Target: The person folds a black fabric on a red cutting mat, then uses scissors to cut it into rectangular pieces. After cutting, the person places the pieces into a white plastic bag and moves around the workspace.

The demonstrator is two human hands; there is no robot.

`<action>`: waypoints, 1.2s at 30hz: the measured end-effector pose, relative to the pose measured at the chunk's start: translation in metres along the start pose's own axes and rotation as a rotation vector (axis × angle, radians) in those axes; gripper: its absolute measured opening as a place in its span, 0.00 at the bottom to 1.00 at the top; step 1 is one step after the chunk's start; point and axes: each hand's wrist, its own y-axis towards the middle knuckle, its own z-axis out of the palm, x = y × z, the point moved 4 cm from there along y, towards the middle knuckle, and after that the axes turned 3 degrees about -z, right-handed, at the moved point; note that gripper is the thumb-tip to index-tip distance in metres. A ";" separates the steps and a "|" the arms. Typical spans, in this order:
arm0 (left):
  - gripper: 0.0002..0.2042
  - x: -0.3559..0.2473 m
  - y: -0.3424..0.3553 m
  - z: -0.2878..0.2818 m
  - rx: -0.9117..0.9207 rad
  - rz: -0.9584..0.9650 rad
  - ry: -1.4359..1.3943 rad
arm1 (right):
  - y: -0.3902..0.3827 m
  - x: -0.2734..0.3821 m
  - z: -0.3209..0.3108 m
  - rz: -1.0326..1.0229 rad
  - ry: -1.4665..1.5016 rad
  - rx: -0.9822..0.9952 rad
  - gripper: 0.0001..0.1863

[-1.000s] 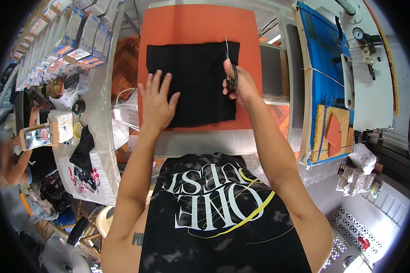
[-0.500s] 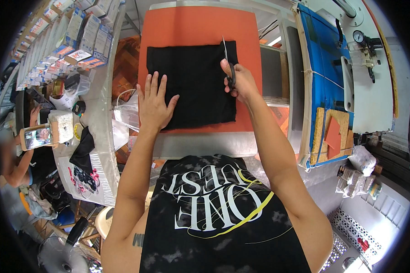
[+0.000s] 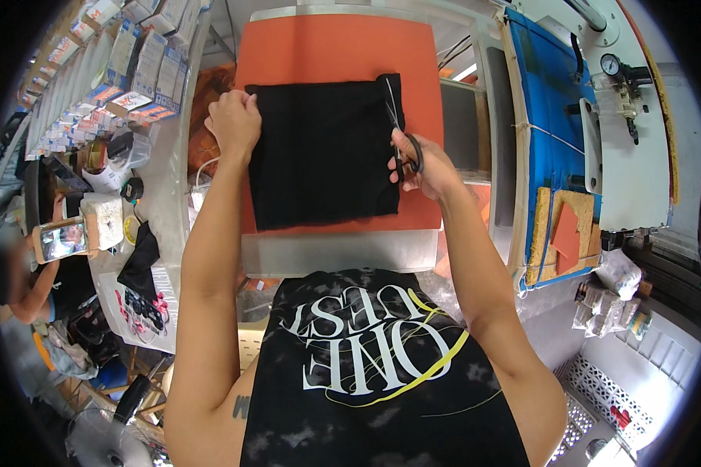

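Black cloth: I have the black cloth [image 3: 319, 159] lying flat, roughly square, on the orange board [image 3: 335, 47]; a narrow strip at its upper right stands a little higher than the rest of the top edge.
Left hand: my left hand [image 3: 235, 128] is at the cloth's upper left corner, fingers curled in; I cannot tell whether they pinch the fabric.
Right hand: my right hand [image 3: 428, 167] is by the cloth's right edge, fingers closed around the handles of the scissors [image 3: 415, 156].
Blades: they point away from me, over the cloth near its right edge; I cannot tell how far they are parted.
Desk: the board rests on a grey desk [image 3: 343, 255], whose near edge shows in front of me.
My left: white boxes [image 3: 144, 74] stand stacked, and nearer me is a phone [image 3: 62, 240].
My right: a blue panel [image 3: 549, 117] stands near a round gauge [image 3: 611, 64].
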 end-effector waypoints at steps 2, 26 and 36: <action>0.13 0.003 0.009 -0.002 0.004 -0.058 0.060 | -0.001 -0.002 0.000 0.003 -0.010 -0.025 0.30; 0.14 -0.122 -0.086 0.004 0.149 0.556 -0.457 | 0.032 0.020 0.028 -0.120 -0.116 -0.123 0.32; 0.14 -0.121 -0.089 0.008 0.115 0.591 -0.392 | 0.039 0.021 0.031 -0.168 -0.051 -0.127 0.31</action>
